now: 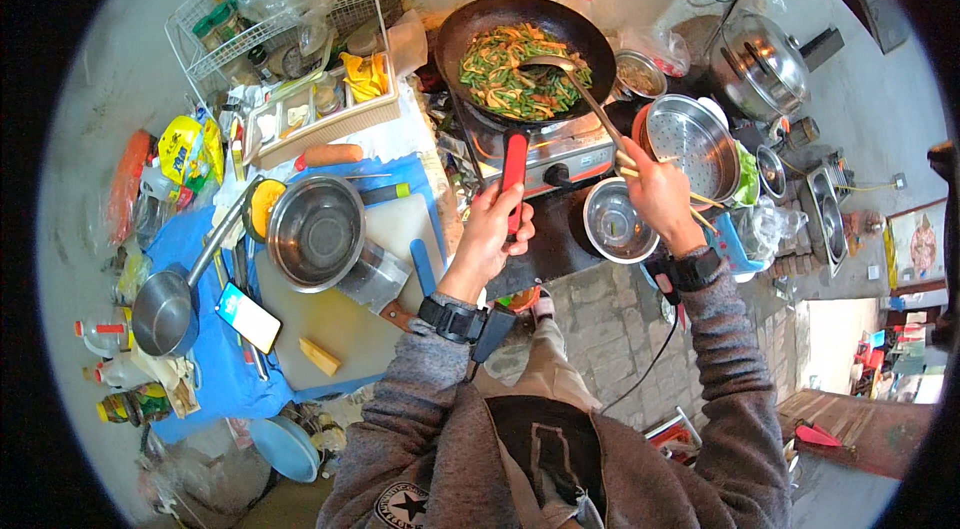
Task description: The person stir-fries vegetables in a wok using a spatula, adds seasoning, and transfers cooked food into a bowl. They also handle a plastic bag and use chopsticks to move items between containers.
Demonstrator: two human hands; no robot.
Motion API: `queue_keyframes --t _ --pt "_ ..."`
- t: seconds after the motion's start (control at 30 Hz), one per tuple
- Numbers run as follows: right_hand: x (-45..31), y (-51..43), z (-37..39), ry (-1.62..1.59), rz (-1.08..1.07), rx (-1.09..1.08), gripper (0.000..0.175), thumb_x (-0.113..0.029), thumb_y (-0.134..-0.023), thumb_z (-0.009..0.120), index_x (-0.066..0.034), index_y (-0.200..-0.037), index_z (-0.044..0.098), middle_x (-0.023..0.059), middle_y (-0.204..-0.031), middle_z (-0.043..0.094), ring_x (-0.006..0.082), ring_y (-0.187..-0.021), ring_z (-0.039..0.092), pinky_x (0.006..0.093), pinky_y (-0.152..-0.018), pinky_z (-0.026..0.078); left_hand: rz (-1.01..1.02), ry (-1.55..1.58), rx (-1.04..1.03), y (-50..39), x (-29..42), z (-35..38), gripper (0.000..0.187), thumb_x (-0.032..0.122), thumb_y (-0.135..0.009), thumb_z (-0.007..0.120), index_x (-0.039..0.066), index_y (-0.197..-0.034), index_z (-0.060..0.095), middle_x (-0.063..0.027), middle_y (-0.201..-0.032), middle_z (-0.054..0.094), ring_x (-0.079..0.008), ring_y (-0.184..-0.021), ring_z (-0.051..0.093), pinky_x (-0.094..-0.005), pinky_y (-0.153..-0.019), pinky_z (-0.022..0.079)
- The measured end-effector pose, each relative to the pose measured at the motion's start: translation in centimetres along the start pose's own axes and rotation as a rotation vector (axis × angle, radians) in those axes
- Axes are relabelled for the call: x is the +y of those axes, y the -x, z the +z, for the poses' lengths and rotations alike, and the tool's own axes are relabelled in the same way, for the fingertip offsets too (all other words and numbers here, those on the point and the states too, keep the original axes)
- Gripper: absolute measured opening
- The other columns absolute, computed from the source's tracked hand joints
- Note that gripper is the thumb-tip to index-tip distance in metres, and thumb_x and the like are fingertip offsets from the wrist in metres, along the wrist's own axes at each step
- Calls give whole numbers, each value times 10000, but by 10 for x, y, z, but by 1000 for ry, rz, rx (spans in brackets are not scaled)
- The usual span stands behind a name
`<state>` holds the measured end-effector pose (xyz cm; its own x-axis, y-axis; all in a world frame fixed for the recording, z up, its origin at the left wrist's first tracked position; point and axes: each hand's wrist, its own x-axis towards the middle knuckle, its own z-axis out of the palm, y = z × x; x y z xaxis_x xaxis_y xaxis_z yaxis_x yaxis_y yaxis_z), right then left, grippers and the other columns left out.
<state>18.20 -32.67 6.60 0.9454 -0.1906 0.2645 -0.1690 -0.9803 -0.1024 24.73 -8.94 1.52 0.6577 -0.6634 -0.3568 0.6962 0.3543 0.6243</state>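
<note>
A dark wok sits on a gas stove, holding a stir-fry of green beans with orange and pale strips. My left hand is closed around the wok's red and black handle. In my right hand are a metal ladle and wooden chopsticks, held together. The ladle's bowl rests in the food at the right side of the wok. Just below my right hand stands a steel bowl with a little something green in it.
Left of me, a cutting board bears a steel bowl, a cleaver and a yellow piece. Nearby lie a phone, a small saucepan and a seasoning box. A perforated steamer pot stands at right.
</note>
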Motion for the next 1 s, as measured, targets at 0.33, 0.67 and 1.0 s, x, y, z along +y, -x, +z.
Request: queue_keyframes --t 0.33,0.67,1.0 --pt "27 22 22 -674 196 209 311 -230 -867 537 -79 -1134 582 232 -783 618 397 -785 613 445 -657 481 129 -30 117 7 6 -1 232 308 -933 508 86 -999 496 -52 -734 530 -101 -523 460 -208 -397 334" --pt "79 47 10 -1872 536 -210 235 -184 -925 472 -43 -1113 472 -13 -653 437 94 -507 460 277 -425 387 308 -47 439 56 -74 18 562 545 -931 355 38 -1127 498 -70 -915 621 -130 -722 569 -270 -584 477" --pt "159 118 -7 -2307 517 -297 255 -247 -942 436 -73 -1125 478 -5 -555 398 80 -389 299 263 -419 333 72 -565 509 22 -119 58 258 293 -908 559 39 -942 588 -13 -760 601 -88 -620 554 -221 -513 453"
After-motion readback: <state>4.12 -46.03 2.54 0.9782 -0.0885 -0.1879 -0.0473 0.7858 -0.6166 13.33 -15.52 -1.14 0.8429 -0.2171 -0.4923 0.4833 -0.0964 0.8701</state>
